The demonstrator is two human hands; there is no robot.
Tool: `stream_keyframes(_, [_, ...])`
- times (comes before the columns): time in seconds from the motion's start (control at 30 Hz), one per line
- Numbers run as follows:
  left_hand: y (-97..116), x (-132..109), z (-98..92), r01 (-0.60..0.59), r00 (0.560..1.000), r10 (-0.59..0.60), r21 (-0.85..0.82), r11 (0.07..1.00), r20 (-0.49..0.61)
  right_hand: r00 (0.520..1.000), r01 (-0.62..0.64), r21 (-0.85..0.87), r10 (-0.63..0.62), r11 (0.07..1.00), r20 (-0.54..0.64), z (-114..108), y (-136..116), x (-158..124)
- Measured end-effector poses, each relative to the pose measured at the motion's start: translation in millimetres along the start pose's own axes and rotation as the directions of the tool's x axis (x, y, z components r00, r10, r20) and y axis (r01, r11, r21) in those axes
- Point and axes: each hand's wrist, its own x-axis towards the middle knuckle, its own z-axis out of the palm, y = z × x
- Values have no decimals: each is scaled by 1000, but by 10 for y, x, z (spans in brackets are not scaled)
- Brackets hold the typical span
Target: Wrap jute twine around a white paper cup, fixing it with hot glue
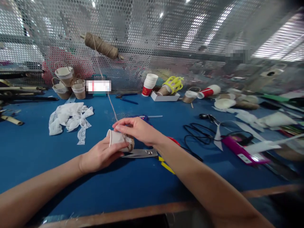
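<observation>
A white paper cup (115, 137) lies on its side in my left hand (101, 154), whose fingers and thumb wrap round it. Its open rim faces left, and twine is wound near its base at the right. My right hand (136, 129) is over the cup, thumb and fingers pinched on the jute twine (111, 104). That strand runs up to a spool of twine (101, 46) on the mesh. Just beneath the hands lie large scissors (144, 153) with yellow handles, partly covered by my right forearm. A blue glue gun (144, 118) shows behind my right hand.
White lace (68, 117) is heaped at the left, before several twine-wrapped cups (64, 76). Pliers (127, 98), stacked paper cups (149, 85) and a white box (165, 96) stand along the back. Black cable (196, 133) and a purple device (244, 150) lie right.
</observation>
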Motion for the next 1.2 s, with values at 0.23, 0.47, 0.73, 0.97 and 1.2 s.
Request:
stream_keyframes(0.23, [81, 33, -53, 433, 895, -444, -323, 842, 42, 950, 123, 101, -88, 987, -300, -88, 5, -162])
stream_keyframes(0.47, [120, 68, -56, 519, 830, -552, -464, 718, 76, 879, 169, 123, -94, 978, -467, -74, 24, -204])
stream_keyframes(0.73, [168, 43, -75, 447, 882, -462, -466, 764, 90, 895, 130, 56, -93, 990, -437, -69, 73, -204])
stream_keyframes(0.97, [203, 38, -99, 397, 913, -396, -439, 806, 98, 917, 85, 17, -71, 996, -392, -57, 79, -207])
stream_keyframes(1.2, [208, 24, -116, 279, 959, -281, -330, 902, 42, 932, 59, 26, -46, 998, -360, -49, 92, -216])
